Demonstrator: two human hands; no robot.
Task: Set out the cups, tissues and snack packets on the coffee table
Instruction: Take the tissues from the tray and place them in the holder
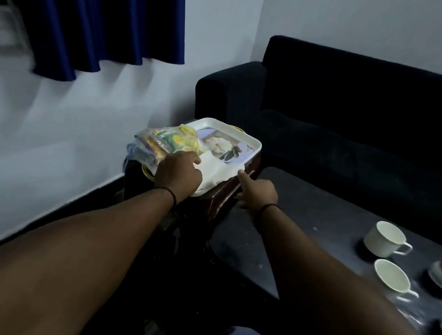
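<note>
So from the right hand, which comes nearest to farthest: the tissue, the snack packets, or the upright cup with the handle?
1. Tissue, on the tray just left of the right hand, at its fingertip.
2. Snack packets, further left, past the left hand.
3. Upright cup, far right on the coffee table.

White cups [386,240] upright on coffee table [308,210]; tissues [217,172], snack packets [172,140] on tray.

A single camera sits on the person's head, looking forward and down, close over both forearms, towards the tray [252,143] in the corner, coffee table [308,210] at right.
</note>
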